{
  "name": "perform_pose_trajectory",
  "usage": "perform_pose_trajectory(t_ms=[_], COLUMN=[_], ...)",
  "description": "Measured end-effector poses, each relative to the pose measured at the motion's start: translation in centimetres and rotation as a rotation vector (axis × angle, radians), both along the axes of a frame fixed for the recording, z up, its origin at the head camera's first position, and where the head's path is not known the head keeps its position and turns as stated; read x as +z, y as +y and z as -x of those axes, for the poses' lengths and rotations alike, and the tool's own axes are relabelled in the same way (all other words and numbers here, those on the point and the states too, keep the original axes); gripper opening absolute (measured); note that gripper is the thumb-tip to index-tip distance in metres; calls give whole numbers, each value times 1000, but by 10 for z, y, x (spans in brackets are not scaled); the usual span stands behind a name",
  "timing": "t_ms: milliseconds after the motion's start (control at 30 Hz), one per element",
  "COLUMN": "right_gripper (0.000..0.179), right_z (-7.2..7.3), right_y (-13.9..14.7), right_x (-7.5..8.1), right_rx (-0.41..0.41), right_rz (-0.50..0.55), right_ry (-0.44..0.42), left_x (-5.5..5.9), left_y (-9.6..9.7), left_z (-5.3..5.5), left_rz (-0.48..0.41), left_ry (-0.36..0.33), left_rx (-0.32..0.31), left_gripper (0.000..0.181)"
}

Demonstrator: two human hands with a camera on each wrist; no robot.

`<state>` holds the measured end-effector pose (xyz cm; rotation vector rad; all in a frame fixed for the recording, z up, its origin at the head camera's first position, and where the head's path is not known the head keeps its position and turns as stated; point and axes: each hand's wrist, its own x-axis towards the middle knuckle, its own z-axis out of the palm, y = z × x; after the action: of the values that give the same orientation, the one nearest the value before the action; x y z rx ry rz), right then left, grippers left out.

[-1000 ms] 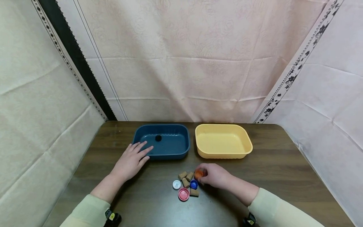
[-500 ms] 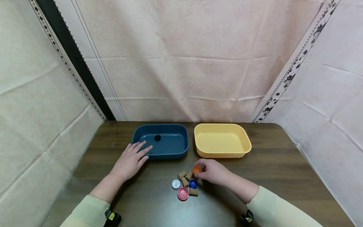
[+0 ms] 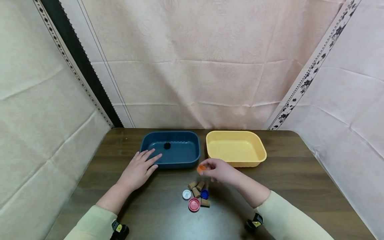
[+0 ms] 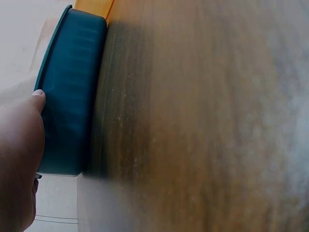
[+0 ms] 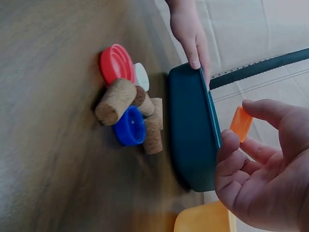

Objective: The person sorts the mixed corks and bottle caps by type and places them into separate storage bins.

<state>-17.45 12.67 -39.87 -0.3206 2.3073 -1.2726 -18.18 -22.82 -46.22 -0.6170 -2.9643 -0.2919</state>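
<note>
My right hand (image 3: 220, 170) pinches an orange bottle cap (image 5: 241, 124) between thumb and fingers, raised above the table just in front of the gap between the two bins. Spread and relaxed, my left hand (image 3: 139, 170) rests on the near left rim of the blue bin (image 3: 180, 165). A black cap (image 3: 167, 145) lies inside that bin. Below my right hand is a small pile on the table: several wine corks (image 5: 116, 102), a blue cap (image 3: 204, 194), a red cap (image 3: 194, 204) and a white cap (image 3: 186, 194).
A yellow bin (image 3: 237, 164) stands right of the blue one, with a narrow gap between them. Both sit near the back edge of the wooden table (image 3: 144, 213). Pale cloth (image 3: 192, 83) hangs behind and along both sides.
My right hand has lifted the orange cap off the pile and carried it away from me and slightly left, towards the bins. My left hand stays on the blue bin.
</note>
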Motion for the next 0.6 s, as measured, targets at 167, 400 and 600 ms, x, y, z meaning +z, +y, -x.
perform_pose_trajectory(t_ms=[167, 400, 600], right_gripper=[39, 37, 36], right_z=[6, 20, 40], right_y=[-7, -24, -41], right_x=[2, 11, 17], right_rx=[-7, 9, -14], right_rz=[30, 40, 123], right_ry=[-25, -15, -118], left_x=[-1, 0, -1], left_y=[-1, -2, 0], left_z=[-1, -1, 0], left_rz=[4, 6, -1], left_ry=[9, 9, 6], left_rx=[6, 8, 11], left_gripper=[52, 51, 51])
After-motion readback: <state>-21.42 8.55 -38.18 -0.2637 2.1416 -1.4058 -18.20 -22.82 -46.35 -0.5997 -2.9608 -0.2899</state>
